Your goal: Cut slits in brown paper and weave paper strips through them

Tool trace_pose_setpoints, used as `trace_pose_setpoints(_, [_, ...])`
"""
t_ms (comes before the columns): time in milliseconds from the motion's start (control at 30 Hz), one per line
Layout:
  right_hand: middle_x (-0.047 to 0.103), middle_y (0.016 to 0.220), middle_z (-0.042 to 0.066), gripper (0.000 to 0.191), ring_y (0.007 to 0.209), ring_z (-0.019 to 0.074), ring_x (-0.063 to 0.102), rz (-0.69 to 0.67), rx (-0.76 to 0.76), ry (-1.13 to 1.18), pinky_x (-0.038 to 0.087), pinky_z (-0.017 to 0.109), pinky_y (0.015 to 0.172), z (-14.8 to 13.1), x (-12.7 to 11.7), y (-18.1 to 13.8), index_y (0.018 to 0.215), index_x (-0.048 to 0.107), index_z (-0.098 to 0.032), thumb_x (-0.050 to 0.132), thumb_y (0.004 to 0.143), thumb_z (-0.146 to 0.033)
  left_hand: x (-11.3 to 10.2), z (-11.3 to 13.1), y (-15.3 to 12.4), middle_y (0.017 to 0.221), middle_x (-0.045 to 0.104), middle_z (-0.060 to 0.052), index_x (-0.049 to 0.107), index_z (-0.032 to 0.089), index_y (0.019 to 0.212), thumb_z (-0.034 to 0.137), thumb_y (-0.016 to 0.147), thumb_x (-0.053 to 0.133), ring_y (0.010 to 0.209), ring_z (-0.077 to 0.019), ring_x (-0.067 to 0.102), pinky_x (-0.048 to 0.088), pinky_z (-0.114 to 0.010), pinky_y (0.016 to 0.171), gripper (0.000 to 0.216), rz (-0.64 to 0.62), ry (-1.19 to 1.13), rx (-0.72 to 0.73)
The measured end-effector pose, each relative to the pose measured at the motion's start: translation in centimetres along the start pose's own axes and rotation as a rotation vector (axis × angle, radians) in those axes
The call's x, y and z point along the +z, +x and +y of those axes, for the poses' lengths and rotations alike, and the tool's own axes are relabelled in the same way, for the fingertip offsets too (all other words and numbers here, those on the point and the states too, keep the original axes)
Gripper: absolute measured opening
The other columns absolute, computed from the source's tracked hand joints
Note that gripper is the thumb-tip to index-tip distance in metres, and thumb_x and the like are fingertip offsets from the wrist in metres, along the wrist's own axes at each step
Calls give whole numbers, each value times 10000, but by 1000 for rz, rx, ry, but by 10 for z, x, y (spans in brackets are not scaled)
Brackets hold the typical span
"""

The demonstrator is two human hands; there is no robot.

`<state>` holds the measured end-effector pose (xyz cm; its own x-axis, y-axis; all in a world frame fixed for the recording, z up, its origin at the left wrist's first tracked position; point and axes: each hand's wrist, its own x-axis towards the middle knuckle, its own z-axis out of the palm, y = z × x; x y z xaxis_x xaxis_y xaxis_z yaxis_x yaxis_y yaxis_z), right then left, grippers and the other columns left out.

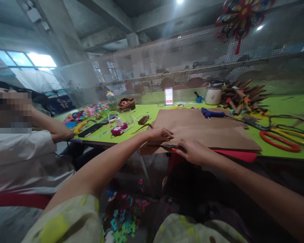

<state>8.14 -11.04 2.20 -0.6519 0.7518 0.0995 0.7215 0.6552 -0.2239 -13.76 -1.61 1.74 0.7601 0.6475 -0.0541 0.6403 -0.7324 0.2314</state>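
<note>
A large brown paper sheet (192, 135) with a fold line lies at the table's front, its near edge jutting over the side. My left hand (160, 134) is closed on the paper near its left front corner, fingers bent and pointing right. Just right of it, my right hand (194, 152) is wrapped round a pair of scissors (174, 147) with black and orange-red handles. The dark blades point left along the paper's front edge, close below my left fingertips. My right fingers partly cover the handles.
On the paper's far side rests a blue glue gun (212, 114). Large red-and-yellow-handled shears (280, 141) lie right. Behind stand a jar (214, 93), brown paper rolls (243, 98) and a lit phone (168, 96). A purple power adapter (119, 129) is left, beyond it a seated person (22, 158).
</note>
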Motion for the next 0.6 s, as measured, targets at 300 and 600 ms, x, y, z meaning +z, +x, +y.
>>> trace_pose_setpoints(300, [679,965,147,294,890,257,629,14,16,8,408,297,696,-19,0,8,948,643,-146,431,883,-338,2,-1,1,1279,570,-115,654,183,1134,184,834,593,1104,-192,572,429,-256,901,306,16,-52,15])
trace_pose_setpoints(600, [670,1038,156,276,948,258,622,11,35,21,434,299,732,-38,5,20,972,659,-138,460,871,-299,3,1,0,1267,578,-121,660,153,1125,182,827,592,1106,-216,573,424,-283,931,307,21,-52,-8])
